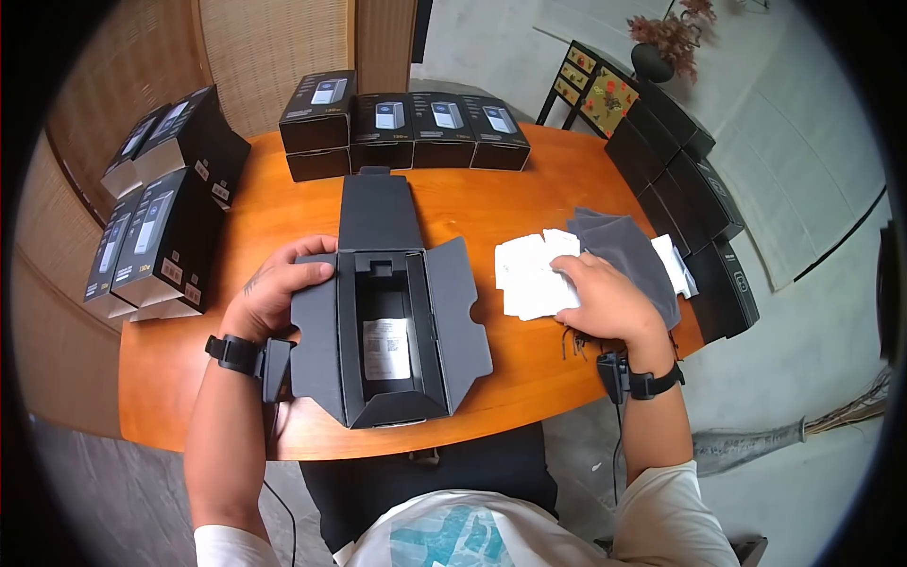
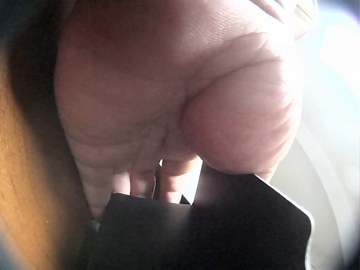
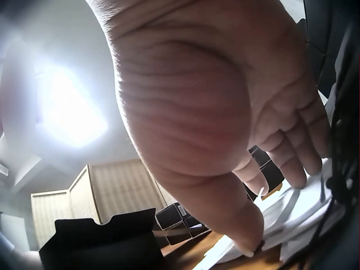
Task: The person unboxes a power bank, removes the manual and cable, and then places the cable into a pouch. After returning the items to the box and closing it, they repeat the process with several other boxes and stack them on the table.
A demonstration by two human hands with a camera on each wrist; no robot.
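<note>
A black cardboard box [image 1: 416, 331] lies opened on the table, its lid and side flaps spread outward. Inside its tray rests a white printed slip [image 1: 386, 348]. My left hand [image 1: 283, 283] grips the box's upper left side, thumb over the flap and fingers behind it; in the left wrist view the palm fills much of the frame above the black flap [image 2: 247, 219]. To the right, my right hand [image 1: 605, 295] rests on a pile of white folded papers [image 1: 522, 276], its thumb apart from the fingers. Dark grey drawstring pouches [image 1: 619, 244] lie beside and partly under that hand.
Closed black boxes with a printed device stand at the left [image 1: 156, 236] and along the back edge [image 1: 392, 128]. More black boxes [image 1: 694, 208] are stacked along the right edge, with a white item [image 1: 673, 265] beside them. The table's front edge [image 1: 378, 449] is close to my body.
</note>
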